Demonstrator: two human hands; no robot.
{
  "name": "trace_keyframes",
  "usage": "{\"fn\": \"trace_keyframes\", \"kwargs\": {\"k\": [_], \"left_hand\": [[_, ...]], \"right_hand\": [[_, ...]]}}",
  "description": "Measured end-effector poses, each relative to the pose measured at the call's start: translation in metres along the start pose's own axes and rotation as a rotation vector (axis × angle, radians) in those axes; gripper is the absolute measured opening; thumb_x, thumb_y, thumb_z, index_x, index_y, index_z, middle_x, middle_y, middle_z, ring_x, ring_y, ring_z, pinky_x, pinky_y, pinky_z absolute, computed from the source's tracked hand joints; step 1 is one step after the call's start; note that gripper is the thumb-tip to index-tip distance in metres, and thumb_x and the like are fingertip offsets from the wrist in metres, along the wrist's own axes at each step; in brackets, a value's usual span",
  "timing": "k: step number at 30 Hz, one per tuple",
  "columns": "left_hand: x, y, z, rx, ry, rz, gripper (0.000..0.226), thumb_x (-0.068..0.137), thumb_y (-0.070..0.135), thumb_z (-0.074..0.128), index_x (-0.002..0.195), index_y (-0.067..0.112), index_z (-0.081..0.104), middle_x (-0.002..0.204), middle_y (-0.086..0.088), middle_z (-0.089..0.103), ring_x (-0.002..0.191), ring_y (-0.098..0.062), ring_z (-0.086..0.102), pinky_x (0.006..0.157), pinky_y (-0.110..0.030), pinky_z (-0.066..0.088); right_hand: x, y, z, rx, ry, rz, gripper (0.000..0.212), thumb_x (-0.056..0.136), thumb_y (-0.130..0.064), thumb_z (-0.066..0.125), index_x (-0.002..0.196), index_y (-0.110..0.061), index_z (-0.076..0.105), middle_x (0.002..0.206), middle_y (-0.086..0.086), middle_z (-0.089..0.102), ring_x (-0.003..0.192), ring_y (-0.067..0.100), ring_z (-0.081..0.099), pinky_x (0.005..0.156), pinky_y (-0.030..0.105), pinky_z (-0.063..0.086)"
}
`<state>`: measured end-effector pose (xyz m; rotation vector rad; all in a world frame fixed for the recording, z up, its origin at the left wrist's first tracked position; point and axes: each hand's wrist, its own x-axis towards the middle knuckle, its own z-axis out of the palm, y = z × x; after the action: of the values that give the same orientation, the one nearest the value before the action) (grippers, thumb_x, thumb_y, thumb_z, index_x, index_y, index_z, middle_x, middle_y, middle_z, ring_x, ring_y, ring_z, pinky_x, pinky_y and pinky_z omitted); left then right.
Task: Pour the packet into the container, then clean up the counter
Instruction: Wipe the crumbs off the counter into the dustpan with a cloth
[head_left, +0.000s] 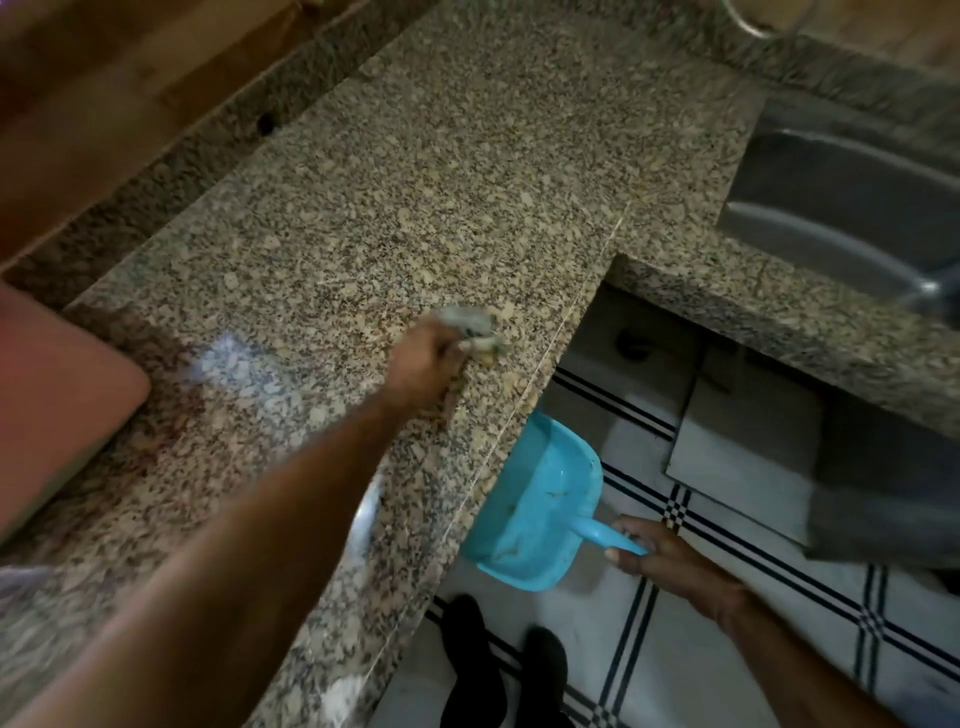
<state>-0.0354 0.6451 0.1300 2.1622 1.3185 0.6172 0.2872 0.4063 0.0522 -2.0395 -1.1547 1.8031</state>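
My left hand (423, 364) is closed on a crumpled grey-white cloth (470, 325) pressed on the speckled granite counter (395, 197), close to its front edge. Just below that edge, over the floor, my right hand (657, 556) grips the handle of a light blue dustpan (540, 499); the pan's open mouth sits against the counter's rim. A few small crumbs lie inside the pan. The view is motion-blurred. Neither the packet nor the container shows.
A steel sink (852, 202) is set in the counter at the right. A pink object (52, 405) sits at the left edge. Below are white floor tiles with dark stripes (701, 649) and my dark shoes (498, 670).
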Motion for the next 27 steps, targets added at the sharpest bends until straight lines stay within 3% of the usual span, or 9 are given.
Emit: {"fn": "trace_keyframes", "kwargs": {"k": [2, 4, 8, 12, 16, 19, 21, 24, 27], "left_hand": [[-0.014, 0.027, 0.019, -0.012, -0.102, 0.034, 0.021, 0.105, 0.023, 0.055, 0.099, 0.02, 0.075, 0.112, 0.006, 0.062, 0.087, -0.006, 0.062, 0.07, -0.015, 0.056], [-0.032, 0.034, 0.028, -0.025, -0.171, -0.018, 0.019, 0.104, 0.023, 0.057, 0.098, 0.015, 0.073, 0.105, 0.001, 0.055, 0.086, -0.013, 0.057, 0.074, -0.025, 0.054], [-0.089, 0.025, 0.018, -0.017, -0.209, -0.029, 0.022, 0.103, 0.027, 0.056, 0.104, 0.012, 0.073, 0.108, 0.001, 0.054, 0.092, -0.015, 0.059, 0.081, -0.029, 0.058], [-0.174, 0.018, 0.007, 0.088, -0.188, -0.019, 0.036, 0.102, 0.037, 0.047, 0.111, 0.013, 0.072, 0.107, -0.004, 0.058, 0.094, -0.019, 0.06, 0.075, -0.03, 0.054], [-0.258, 0.019, 0.0, 0.139, -0.135, -0.046, 0.031, 0.099, 0.033, 0.048, 0.093, 0.01, 0.069, 0.092, -0.001, 0.055, 0.08, -0.019, 0.057, 0.064, -0.04, 0.052], [-0.294, 0.025, -0.008, 0.152, -0.102, -0.112, 0.039, 0.098, 0.039, 0.046, 0.093, 0.009, 0.071, 0.092, -0.004, 0.057, 0.081, -0.023, 0.06, 0.066, -0.041, 0.053], [-0.305, 0.036, -0.019, 0.146, -0.038, -0.245, 0.034, 0.099, 0.031, 0.048, 0.095, 0.009, 0.072, 0.098, -0.006, 0.06, 0.089, -0.024, 0.061, 0.071, -0.036, 0.053], [-0.327, 0.041, -0.037, 0.126, 0.129, -0.488, 0.019, 0.102, 0.015, 0.055, 0.096, 0.013, 0.073, 0.101, -0.002, 0.06, 0.091, -0.015, 0.057, 0.067, -0.015, 0.038], [-0.371, 0.038, -0.045, 0.116, 0.247, -0.669, 0.021, 0.102, 0.018, 0.057, 0.085, 0.024, 0.068, 0.092, -0.003, 0.063, 0.084, -0.022, 0.061, 0.062, -0.027, 0.039]], "right_hand": [[-0.008, -0.002, 0.007, 0.012, -0.012, -0.002, 0.02, 0.091, -0.036, 0.076, 0.107, -0.028, 0.066, 0.106, 0.0, 0.064, 0.099, 0.014, 0.061, 0.086, 0.029, 0.05], [-0.015, 0.002, 0.011, 0.023, -0.005, -0.001, 0.013, 0.095, -0.026, 0.073, 0.103, -0.028, 0.063, 0.104, -0.003, 0.06, 0.103, 0.014, 0.058, 0.086, 0.024, 0.048], [-0.032, 0.01, 0.012, -0.048, -0.019, -0.061, 0.013, 0.094, -0.034, 0.071, 0.103, -0.026, 0.068, 0.094, 0.001, 0.063, 0.089, 0.013, 0.06, 0.08, 0.027, 0.047], [-0.048, 0.022, 0.021, -0.084, -0.04, -0.133, 0.007, 0.095, -0.033, 0.07, 0.098, -0.027, 0.068, 0.087, -0.009, 0.062, 0.085, 0.01, 0.059, 0.077, 0.027, 0.046], [-0.065, 0.045, 0.04, -0.094, -0.094, -0.198, 0.012, 0.096, -0.029, 0.069, 0.087, -0.034, 0.065, 0.077, -0.016, 0.056, 0.079, 0.008, 0.054, 0.078, 0.027, 0.042], [-0.081, 0.068, 0.056, -0.096, -0.128, -0.218, 0.01, 0.095, -0.034, 0.07, 0.095, -0.026, 0.064, 0.079, -0.013, 0.055, 0.081, 0.009, 0.053, 0.081, 0.03, 0.04], [-0.091, 0.078, 0.065, -0.106, -0.149, -0.228, 0.015, 0.093, -0.036, 0.071, 0.096, -0.024, 0.064, 0.079, -0.012, 0.054, 0.079, 0.008, 0.052, 0.08, 0.03, 0.04], [-0.101, 0.085, 0.075, -0.136, -0.175, -0.226, 0.022, 0.089, -0.043, 0.071, 0.095, -0.024, 0.063, 0.079, -0.012, 0.054, 0.078, 0.008, 0.051, 0.08, 0.031, 0.04], [-0.109, 0.085, 0.084, -0.15, -0.176, -0.227, 0.016, 0.094, -0.033, 0.069, 0.096, -0.019, 0.062, 0.078, -0.011, 0.054, 0.078, 0.009, 0.051, 0.079, 0.03, 0.041]]}}
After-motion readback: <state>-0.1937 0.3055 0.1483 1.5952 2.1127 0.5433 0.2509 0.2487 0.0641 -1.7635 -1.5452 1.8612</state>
